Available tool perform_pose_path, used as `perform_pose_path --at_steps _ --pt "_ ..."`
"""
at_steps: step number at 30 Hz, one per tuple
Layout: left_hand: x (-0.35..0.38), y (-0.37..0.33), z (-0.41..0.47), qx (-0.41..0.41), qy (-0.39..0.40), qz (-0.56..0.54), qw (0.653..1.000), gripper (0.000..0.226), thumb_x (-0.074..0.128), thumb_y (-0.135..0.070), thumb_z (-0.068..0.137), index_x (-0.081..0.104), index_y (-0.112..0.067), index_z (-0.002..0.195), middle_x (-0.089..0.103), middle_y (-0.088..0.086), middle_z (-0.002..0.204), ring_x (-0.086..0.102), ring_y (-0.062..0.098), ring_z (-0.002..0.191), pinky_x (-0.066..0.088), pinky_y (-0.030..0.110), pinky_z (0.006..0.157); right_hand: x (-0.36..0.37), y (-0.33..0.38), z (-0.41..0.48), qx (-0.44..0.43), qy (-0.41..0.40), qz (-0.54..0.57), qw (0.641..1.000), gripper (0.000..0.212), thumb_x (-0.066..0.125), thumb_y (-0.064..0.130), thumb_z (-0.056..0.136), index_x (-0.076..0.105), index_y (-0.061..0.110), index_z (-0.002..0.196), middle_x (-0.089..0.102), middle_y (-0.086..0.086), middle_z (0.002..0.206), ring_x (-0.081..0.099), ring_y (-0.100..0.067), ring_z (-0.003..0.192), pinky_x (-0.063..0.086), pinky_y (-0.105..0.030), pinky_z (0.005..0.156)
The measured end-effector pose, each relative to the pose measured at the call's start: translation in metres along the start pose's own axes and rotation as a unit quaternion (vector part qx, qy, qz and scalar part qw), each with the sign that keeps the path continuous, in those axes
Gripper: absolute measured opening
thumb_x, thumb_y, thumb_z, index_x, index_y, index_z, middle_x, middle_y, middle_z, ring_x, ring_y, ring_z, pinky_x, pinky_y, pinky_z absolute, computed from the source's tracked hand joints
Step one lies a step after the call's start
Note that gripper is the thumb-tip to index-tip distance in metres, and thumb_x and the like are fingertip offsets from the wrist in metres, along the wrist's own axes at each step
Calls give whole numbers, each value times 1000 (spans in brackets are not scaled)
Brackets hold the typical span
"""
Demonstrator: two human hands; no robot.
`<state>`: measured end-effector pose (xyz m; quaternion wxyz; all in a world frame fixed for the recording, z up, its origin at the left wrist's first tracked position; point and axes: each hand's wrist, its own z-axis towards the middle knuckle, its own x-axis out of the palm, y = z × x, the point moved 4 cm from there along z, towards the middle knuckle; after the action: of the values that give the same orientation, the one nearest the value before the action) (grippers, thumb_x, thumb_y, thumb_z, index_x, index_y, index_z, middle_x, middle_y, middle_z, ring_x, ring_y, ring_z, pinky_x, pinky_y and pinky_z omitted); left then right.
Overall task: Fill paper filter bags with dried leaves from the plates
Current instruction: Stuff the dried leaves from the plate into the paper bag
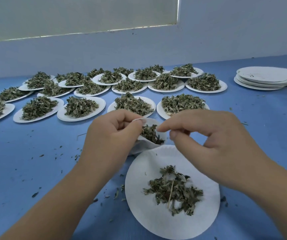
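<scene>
My left hand (111,135) grips a white paper filter bag (145,146) and holds its mouth open just above the blue table. Dried green leaves (151,133) sit inside the bag. My right hand (206,135) hovers at the bag's mouth. Its index fingertip touches the rim, its thumb is a little apart, and nothing shows between them. Right below my hands lies a white paper plate (144,172) with a small loose heap of dried leaves (174,193).
Several white plates piled with dried leaves (132,103) fill the table behind my hands, from the far left to past the middle. A stack of empty plates (264,77) stands at the back right. Leaf crumbs (35,194) are scattered over the blue tabletop.
</scene>
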<state>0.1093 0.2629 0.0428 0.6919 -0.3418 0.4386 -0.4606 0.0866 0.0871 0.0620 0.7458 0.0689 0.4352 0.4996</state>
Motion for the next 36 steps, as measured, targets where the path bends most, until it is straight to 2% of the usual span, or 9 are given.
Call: perform_pose_path --at_steps 4,7,11,16,19,25,28,32,36 --pt "0 0 1 -15 6 -48 999 21 64 -11 89 73 -19 71 44 -10 41 35 5 36 32 16 38 15 -6 -5 4 163 -86 983 35 52 26 89 62 40 119 60 28 113 55 9 86 44 -11 73" --pt "3 -2 -1 -6 26 -47 999 17 64 -9 88 72 -16 75 49 -13 43 40 2 37 33 12 39 27 -5 -6 -8 205 -151 967 36 51 27 92 54 40 125 51 27 122 47 8 89 46 -18 72" --pt "8 -1 -4 2 50 -30 998 20 65 -10 88 73 -22 74 54 -9 48 44 2 41 35 11 43 33 -3 -4 -19 207 -184 961 29 47 31 93 57 34 119 52 21 118 51 -5 89 49 -34 71" --pt "2 -4 -2 27 22 -17 999 17 64 -9 88 72 -16 74 45 -8 45 38 2 37 33 8 39 18 -2 -2 -24 134 -110 985 18 54 25 88 68 29 98 61 19 98 54 -3 73 43 -17 63" --pt "-1 -5 -2 35 12 -2 999 17 64 -12 88 72 -20 76 45 -8 45 35 3 38 31 10 40 12 -1 -2 -32 101 -101 989 26 55 23 87 68 32 107 60 23 104 53 4 72 41 -14 62" --pt "10 -7 -12 44 40 15 998 11 62 -26 80 72 -30 77 60 2 59 45 7 48 37 17 44 28 -7 -5 -18 201 -172 964 39 50 30 90 54 43 126 43 33 130 41 21 77 41 -16 62" --pt "11 -8 -13 55 44 32 997 12 61 -25 80 71 -31 78 61 3 62 48 7 50 40 18 45 28 -7 -5 -14 199 -156 968 33 53 32 90 58 42 121 47 31 126 45 17 79 41 -15 64" --pt "-2 -8 -5 72 -1 38 997 21 66 -12 87 72 -29 76 57 0 54 41 3 44 33 12 41 12 -7 -2 28 157 -15 987 18 63 30 85 67 37 100 61 21 106 60 -7 81 41 -11 67" --pt "-13 -7 1 74 -38 11 996 23 64 -14 90 72 -29 75 50 -11 49 39 2 42 37 17 43 -10 -12 1 68 103 27 992 7 71 35 76 67 38 81 63 22 86 57 -3 66 42 -8 62"
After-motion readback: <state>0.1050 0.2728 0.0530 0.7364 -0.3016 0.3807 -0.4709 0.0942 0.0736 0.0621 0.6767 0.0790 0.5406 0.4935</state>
